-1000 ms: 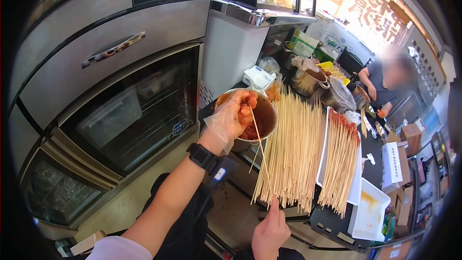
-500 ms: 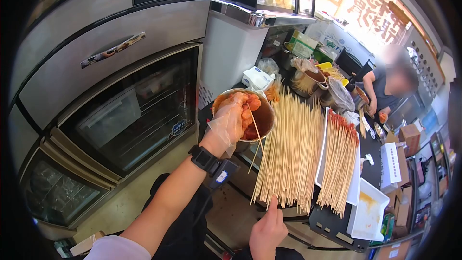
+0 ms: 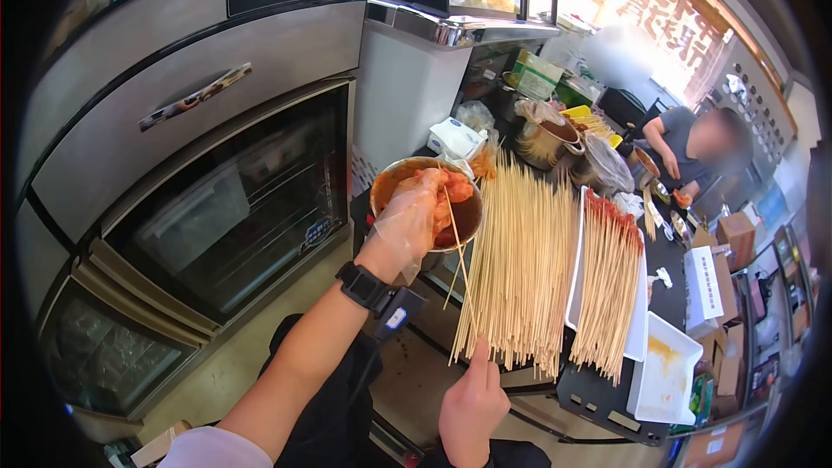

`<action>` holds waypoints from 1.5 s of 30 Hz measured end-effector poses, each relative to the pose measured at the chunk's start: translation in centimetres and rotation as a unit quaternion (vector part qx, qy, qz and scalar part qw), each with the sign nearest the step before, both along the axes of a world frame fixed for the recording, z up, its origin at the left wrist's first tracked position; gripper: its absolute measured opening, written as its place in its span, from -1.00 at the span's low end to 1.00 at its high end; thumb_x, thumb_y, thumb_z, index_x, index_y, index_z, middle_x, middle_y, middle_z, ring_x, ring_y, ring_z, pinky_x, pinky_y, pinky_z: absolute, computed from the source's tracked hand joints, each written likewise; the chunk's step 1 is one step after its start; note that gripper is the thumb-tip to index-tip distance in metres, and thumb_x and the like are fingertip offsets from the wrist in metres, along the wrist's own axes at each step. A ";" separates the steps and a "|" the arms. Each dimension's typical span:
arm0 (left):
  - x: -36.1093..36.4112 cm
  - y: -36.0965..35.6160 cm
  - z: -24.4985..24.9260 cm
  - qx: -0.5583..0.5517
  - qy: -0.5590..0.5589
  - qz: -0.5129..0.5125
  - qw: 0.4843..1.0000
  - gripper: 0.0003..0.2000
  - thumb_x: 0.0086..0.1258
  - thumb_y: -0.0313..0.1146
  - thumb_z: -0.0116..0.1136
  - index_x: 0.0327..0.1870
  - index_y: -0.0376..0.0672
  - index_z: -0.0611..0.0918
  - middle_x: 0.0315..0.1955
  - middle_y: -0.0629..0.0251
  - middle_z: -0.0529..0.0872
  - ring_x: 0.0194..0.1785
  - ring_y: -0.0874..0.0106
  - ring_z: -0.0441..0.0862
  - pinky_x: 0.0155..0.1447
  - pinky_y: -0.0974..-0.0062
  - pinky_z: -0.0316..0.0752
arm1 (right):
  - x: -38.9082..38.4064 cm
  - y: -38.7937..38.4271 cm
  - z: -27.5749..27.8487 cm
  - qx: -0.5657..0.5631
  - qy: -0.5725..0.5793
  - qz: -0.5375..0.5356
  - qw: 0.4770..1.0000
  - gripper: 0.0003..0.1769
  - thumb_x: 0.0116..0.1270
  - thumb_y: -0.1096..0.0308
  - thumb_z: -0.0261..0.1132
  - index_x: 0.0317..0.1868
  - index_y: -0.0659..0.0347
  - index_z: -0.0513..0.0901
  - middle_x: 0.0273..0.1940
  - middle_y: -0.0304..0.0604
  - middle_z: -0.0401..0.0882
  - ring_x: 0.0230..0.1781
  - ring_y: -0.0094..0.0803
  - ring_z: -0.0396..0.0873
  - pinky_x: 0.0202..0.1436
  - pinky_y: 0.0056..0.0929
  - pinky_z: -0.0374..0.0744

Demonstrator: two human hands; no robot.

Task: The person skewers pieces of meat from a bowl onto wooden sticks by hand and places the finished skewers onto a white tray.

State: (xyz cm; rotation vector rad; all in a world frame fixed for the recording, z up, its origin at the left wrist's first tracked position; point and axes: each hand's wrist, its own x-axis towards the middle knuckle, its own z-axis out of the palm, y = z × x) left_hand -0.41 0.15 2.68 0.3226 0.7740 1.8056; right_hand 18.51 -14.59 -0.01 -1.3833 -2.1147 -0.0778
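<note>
Over a metal pot (image 3: 469,230), my left hand (image 3: 414,212) wears a clear plastic glove and is closed around reddish, sauced meat (image 3: 451,186). One thin wooden skewer (image 3: 460,264) slants down from that meat. My right hand (image 3: 473,403) is bare, its fingers pressed together at the skewer's lower end. Just right of the pot lies a wide spread of plain wooden skewers (image 3: 520,269). Beside them, a white tray (image 3: 640,329) holds skewers with red meat (image 3: 611,225) at their far ends.
A stained white tray (image 3: 666,373) sits at the near right. Pots (image 3: 546,139), plastic bags and a tissue box (image 3: 457,139) stand farther back. A seated person (image 3: 680,147) works across the table. A steel cabinet (image 3: 225,208) fills the left side.
My right hand has moved slightly up and left, to the skewer's lower end. The view has shifted a little. The other person's head and torso have changed position.
</note>
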 end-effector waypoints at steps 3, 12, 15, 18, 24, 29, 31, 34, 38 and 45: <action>-0.1 0.4 -0.8 0.027 0.035 -0.047 0.998 -0.82 0.40 -0.31 -0.06 -0.25 -0.25 0.51 -0.40 0.15 0.65 -0.67 0.65 0.18 -0.60 0.73 0.14 | -0.3 0.6 -0.1 -0.006 0.013 0.003 1.000 -0.52 0.12 0.65 0.05 0.12 0.27 0.43 -0.52 -0.08 0.36 -0.66 -0.10 0.40 -0.63 -0.26 0.39; -0.6 0.9 0.2 0.071 0.008 -0.094 0.993 -0.68 0.41 -0.05 -0.07 -0.47 -0.07 0.42 -0.60 0.45 0.46 -0.66 0.74 0.26 -0.69 0.84 0.06 | 1.9 2.3 0.8 -0.132 0.183 0.001 0.974 -0.59 0.24 0.61 -0.02 0.12 0.45 0.31 -0.23 0.18 0.32 -0.27 0.12 0.42 -0.27 -0.17 0.43; -0.8 1.9 0.1 0.084 0.057 -0.102 0.989 -0.66 0.42 -0.06 -0.08 -0.40 -0.15 0.49 -0.57 0.32 0.58 -0.72 0.73 0.25 -0.72 0.83 0.08 | 5.7 3.9 0.8 -0.095 0.210 -0.064 0.971 -0.64 0.28 0.60 -0.05 0.11 0.44 0.34 -0.27 0.09 0.34 -0.26 -0.07 0.39 -0.17 -0.30 0.40; -1.2 2.5 0.0 0.059 0.078 -0.095 0.991 -0.59 0.41 -0.05 -0.07 -0.25 -0.32 0.55 -0.52 0.29 0.60 -0.68 0.69 0.29 -0.67 0.78 0.14 | 10.7 6.7 1.4 -0.080 0.171 -0.119 0.975 -0.58 0.25 0.60 -0.08 0.15 0.50 0.30 -0.25 0.16 0.31 -0.25 0.00 0.37 -0.12 -0.24 0.39; -0.3 1.6 1.0 0.100 0.095 0.020 0.990 -0.60 0.42 -0.06 -0.11 -0.25 -0.30 0.57 -0.49 0.34 0.57 -0.56 0.67 0.37 -0.54 0.74 0.26 | 17.4 17.2 1.8 -0.087 0.028 -0.220 0.971 -0.65 0.07 0.67 -0.01 -0.07 0.59 0.40 -0.19 0.30 0.36 -0.14 0.16 0.42 -0.06 -0.12 0.43; -3.7 3.6 -1.8 0.254 -0.113 -0.162 0.947 -0.63 0.38 -0.06 -0.10 -0.45 -0.21 0.50 -0.49 0.30 0.53 -0.40 0.47 0.47 -0.33 0.56 0.42 | 18.7 25.3 0.4 -0.080 -0.012 -0.277 0.958 -0.72 0.09 0.60 0.07 -0.14 0.47 0.47 -0.15 0.21 0.40 -0.10 0.14 0.43 -0.03 -0.12 0.44; -3.6 3.2 -1.5 0.202 -0.205 -0.134 0.948 -0.67 0.35 -0.14 -0.09 -0.54 -0.18 0.42 -0.49 0.22 0.52 -0.32 0.20 0.52 -0.15 0.31 0.49 | 18.9 25.5 -0.5 -0.049 -0.061 -0.312 0.947 -0.73 0.09 0.57 0.08 -0.15 0.41 0.49 -0.15 0.15 0.41 -0.11 0.08 0.43 -0.06 -0.12 0.43; -4.4 3.0 -1.7 0.146 -0.153 -0.099 0.972 -0.74 0.34 -0.26 -0.07 -0.47 -0.27 0.46 -0.41 0.13 0.58 -0.16 0.03 0.54 0.03 0.10 0.44 | 16.0 24.3 -1.2 0.067 -0.123 -0.290 0.947 -0.74 0.09 0.52 0.11 -0.17 0.37 0.52 -0.23 0.09 0.44 -0.16 0.00 0.43 -0.13 -0.13 0.42; -3.0 -0.3 0.2 0.092 0.550 0.029 0.829 -0.75 0.43 -0.39 -0.17 -0.16 -0.45 0.49 -0.22 0.07 0.62 -0.12 0.24 0.60 -0.01 0.38 0.53 | 9.2 20.5 -0.4 0.127 -0.108 -0.032 0.985 -0.81 -0.02 0.49 0.16 -0.32 0.25 0.54 -0.36 -0.06 0.43 -0.27 -0.14 0.38 -0.21 -0.19 0.33; -2.2 -0.8 1.5 0.059 0.275 0.048 0.958 -0.74 0.46 -0.27 -0.13 -0.13 -0.33 0.48 -0.27 0.18 0.61 -0.24 0.43 0.62 -0.15 0.56 0.52 | 0.4 17.4 -4.6 0.042 -0.170 0.019 0.984 -0.91 -0.05 0.52 0.20 -0.45 0.29 0.51 -0.42 -0.05 0.44 -0.34 -0.19 0.46 -0.30 -0.29 0.43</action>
